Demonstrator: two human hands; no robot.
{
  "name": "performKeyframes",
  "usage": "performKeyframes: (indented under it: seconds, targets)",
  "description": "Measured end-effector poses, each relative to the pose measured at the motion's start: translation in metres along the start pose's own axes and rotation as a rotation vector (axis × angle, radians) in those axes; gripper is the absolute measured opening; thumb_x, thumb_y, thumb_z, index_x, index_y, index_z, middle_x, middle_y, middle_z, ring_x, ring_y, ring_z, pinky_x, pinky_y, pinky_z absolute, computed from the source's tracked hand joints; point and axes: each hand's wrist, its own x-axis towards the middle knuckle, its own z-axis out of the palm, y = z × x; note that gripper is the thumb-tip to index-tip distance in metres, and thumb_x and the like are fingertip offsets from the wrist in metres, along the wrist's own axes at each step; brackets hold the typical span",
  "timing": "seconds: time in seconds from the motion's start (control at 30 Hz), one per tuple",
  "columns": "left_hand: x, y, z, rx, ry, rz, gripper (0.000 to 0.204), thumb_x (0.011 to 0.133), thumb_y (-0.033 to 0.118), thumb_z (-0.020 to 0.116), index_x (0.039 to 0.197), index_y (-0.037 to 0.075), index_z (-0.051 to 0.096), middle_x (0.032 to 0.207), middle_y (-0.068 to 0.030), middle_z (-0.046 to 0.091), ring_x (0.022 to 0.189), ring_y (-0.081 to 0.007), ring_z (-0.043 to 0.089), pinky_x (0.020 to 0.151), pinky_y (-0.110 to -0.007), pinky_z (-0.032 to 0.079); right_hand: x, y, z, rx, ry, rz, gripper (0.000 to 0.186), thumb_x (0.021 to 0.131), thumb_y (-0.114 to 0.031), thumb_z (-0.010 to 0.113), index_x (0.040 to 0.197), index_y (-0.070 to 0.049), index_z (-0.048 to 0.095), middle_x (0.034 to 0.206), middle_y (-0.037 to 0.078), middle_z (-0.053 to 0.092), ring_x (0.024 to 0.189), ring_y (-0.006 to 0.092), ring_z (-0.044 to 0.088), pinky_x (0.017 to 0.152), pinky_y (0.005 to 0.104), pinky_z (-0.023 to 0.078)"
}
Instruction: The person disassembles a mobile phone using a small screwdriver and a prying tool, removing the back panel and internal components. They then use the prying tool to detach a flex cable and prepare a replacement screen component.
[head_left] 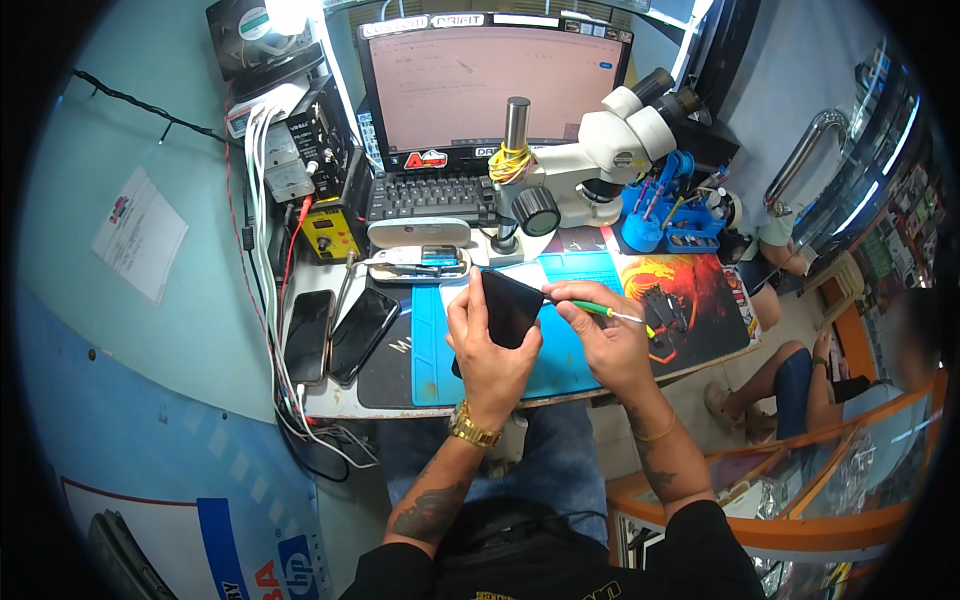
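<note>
My left hand [488, 352] is wrapped round a black smartphone [511, 312], holding it tilted above the blue work mat [570, 362]. The phone's dark face shows between thumb and fingers. In my right hand [612, 345] is a slim green-handled tool [592, 307], pinched between thumb and fingers. One end of it reaches the phone's upper right edge; its pale other end sticks out to the right. I cannot tell whether the tip touches the phone or what shape it has. Behind the phone lies an open white case [420, 262] with small tools in it.
Two dark phones [308, 338] [363, 336] lie at the left, beside cables and a yellow-fronted power unit [335, 235]. A microscope [615, 150] and keyboard [425, 198] stand behind. A blue tool holder [672, 215] is at the right. Another person [800, 390] sits beyond the desk.
</note>
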Motion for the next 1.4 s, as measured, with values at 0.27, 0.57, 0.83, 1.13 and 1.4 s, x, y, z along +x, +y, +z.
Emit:
performKeyframes:
  seconds: [0.27, 0.57, 0.83, 1.13, 1.4]
  targets:
    - [-0.002, 0.004, 0.004, 0.157, 0.047, 0.014, 0.098, 0.069, 0.015, 0.083, 0.154, 0.005, 0.035, 0.122, -0.0153, 0.049, 0.112, -0.0309, 0.053, 0.098, -0.042, 0.043, -0.004, 0.0, 0.012, -0.38, 0.005, -0.3, 0.022, 0.087, 0.001, 0.068, 0.108, 0.0, 0.064, 0.109, 0.018, 0.069, 0.1, 0.0342, 0.068, 0.082, 0.0393, 0.057]
    - [-0.007, 0.01, 0.006, 0.186, 0.101, -0.016, 0.097, 0.071, 0.021, 0.085, 0.153, 0.007, 0.035, 0.129, -0.0145, 0.049, 0.118, -0.0308, 0.051, 0.101, -0.044, 0.035, -0.012, 0.006, 0.023, -0.713, -0.024, -0.523, 0.036, 0.075, 0.0, 0.069, 0.11, 0.004, 0.059, 0.117, 0.026, 0.063, 0.107, 0.0408, 0.065, 0.084, 0.0437, 0.057]
    - [-0.011, 0.01, 0.005, 0.187, 0.137, -0.005, 0.098, 0.068, 0.018, 0.083, 0.153, 0.007, 0.036, 0.131, -0.015, 0.047, 0.119, -0.0306, 0.049, 0.102, -0.047, 0.034, 0.001, -0.017, 0.013, -0.516, -0.083, -0.322, 0.022, 0.084, -0.001, 0.067, 0.105, 0.001, 0.06, 0.106, 0.02, 0.066, 0.095, 0.039, 0.066, 0.079, 0.044, 0.055]
    - [-0.01, 0.013, 0.005, 0.167, 0.165, 0.091, 0.098, 0.065, 0.01, 0.08, 0.152, 0.004, 0.036, 0.123, -0.0162, 0.049, 0.113, -0.0316, 0.051, 0.097, -0.044, 0.042, 0.021, -0.037, -0.015, -0.29, -0.213, 0.032, 0.011, 0.096, -0.009, 0.065, 0.101, -0.001, 0.071, 0.088, 0.006, 0.072, 0.082, 0.0088, 0.066, 0.07, 0.0273, 0.052]
    - [0.0, 0.029, 0.006, -0.052, 0.246, 0.138, 0.094, 0.068, 0.008, 0.085, 0.149, 0.002, 0.038, 0.119, -0.0193, 0.051, 0.105, -0.034, 0.055, 0.092, -0.043, 0.048, 0.039, -0.049, -0.022, -0.117, -0.229, 0.024, 0.013, 0.093, -0.013, 0.067, 0.093, -0.001, 0.07, 0.057, 0.006, 0.054, 0.053, 0.0073, 0.043, 0.049, 0.0265, 0.034]
